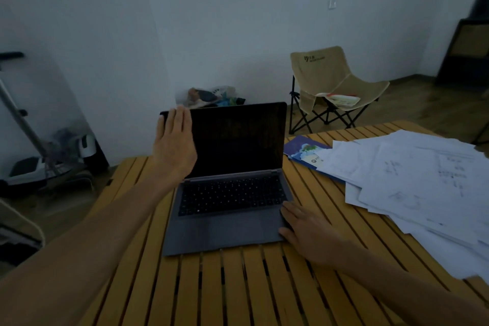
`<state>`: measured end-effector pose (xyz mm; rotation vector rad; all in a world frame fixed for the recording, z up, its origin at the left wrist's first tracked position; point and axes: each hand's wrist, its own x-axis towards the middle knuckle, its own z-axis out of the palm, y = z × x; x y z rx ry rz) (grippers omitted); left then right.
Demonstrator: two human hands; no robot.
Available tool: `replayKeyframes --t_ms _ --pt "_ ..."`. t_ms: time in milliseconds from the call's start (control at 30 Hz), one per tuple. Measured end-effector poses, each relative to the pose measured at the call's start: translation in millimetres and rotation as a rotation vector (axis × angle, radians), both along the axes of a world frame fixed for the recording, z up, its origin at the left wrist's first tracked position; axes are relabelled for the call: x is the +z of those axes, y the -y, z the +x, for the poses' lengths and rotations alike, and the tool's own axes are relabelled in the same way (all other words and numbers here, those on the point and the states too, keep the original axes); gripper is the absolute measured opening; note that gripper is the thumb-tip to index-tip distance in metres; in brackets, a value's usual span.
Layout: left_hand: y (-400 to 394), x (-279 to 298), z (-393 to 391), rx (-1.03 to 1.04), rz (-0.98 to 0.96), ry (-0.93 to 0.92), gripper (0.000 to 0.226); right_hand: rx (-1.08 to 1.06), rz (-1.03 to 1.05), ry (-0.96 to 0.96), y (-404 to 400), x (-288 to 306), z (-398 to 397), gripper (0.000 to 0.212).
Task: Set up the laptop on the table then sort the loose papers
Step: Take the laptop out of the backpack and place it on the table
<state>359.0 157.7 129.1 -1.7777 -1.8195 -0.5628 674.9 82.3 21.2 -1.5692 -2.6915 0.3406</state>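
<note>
One head-worn wide-angle view looks forward and down, close over the table (no second view).

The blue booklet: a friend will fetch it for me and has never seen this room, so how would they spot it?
Find the yellow slatted table with the open laptop. Just right of the laptop's screen, the blue booklet lies flat, partly tucked under the heap of loose papers. It is the only coloured item there; the sheets are all white.
</note>
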Motion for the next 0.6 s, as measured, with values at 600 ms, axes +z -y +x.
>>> replayKeyframes --t_ms 600 --pt "-100.3 -4.6 -45.9 0.059 -0.367 -0.136 0.092 0.045 -0.038 -0.021 -23.8 -25.4 -3.1 0.091"
